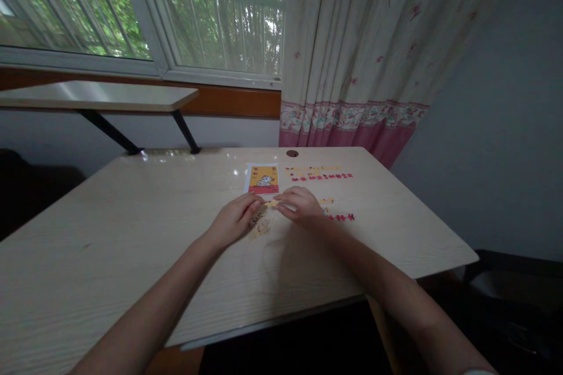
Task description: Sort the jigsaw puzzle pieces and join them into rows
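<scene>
The left hand [234, 218] and right hand [301, 205] are pinching yellow puzzle pieces [271, 203], each grip nearly closed; a picture card [263, 179] is lying just beyond them.

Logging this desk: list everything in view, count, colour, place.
Small pieces: uncountable, mainly yellow and red, by hands
Picture sheet: one, yellow and red, beyond hands
Table: one, pale, under hands
Hole: one, brown, far edge
Shelf: one, pale, left
Window: one, grey, behind shelf
Trees: uncountable, green, outside
Ledge: one, brown, below window
Curtain: one, cream and pink, centre
Wall: one, grey, right
Dark shapes: two, black, both sides
Left hand: one, bare, at pieces
Right hand: one, bare, at pieces
</scene>
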`<state>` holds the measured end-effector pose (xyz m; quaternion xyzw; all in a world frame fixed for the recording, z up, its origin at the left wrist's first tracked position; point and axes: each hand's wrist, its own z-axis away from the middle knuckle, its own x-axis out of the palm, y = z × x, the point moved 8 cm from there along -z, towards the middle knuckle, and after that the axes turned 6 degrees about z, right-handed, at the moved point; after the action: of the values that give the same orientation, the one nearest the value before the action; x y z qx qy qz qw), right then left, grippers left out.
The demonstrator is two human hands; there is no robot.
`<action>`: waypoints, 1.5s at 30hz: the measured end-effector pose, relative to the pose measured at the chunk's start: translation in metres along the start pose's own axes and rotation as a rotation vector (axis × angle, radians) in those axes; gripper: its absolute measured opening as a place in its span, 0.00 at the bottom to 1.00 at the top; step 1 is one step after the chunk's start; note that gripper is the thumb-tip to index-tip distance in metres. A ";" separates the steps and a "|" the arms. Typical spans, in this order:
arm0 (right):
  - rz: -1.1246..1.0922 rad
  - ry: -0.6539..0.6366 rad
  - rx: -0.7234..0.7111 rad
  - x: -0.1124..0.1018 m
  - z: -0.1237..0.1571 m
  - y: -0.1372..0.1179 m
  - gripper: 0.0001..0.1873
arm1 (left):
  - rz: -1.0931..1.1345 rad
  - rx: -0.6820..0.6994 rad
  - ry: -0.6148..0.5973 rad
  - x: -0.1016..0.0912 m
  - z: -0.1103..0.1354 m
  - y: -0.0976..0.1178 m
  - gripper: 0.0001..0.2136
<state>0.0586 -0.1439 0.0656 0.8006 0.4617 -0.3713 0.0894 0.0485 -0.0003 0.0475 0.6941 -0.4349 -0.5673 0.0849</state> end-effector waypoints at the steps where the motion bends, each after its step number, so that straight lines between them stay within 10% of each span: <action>1: -0.008 0.024 0.006 -0.007 0.000 0.004 0.10 | -0.037 -0.011 0.008 -0.003 0.000 -0.003 0.14; 7: -0.084 0.137 0.109 -0.045 -0.001 0.026 0.10 | -0.303 -0.052 -0.056 -0.013 0.000 -0.024 0.14; 27: -0.134 0.178 0.144 -0.055 -0.001 0.028 0.10 | -0.332 -0.065 -0.139 -0.015 0.002 -0.030 0.15; 45: -0.115 -0.449 0.587 -0.070 0.093 0.131 0.17 | -0.316 -0.089 -0.207 -0.012 0.004 -0.025 0.12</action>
<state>0.0956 -0.3091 0.0206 0.6636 0.3487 -0.6586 -0.0661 0.0577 0.0242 0.0393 0.6874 -0.3013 -0.6605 -0.0196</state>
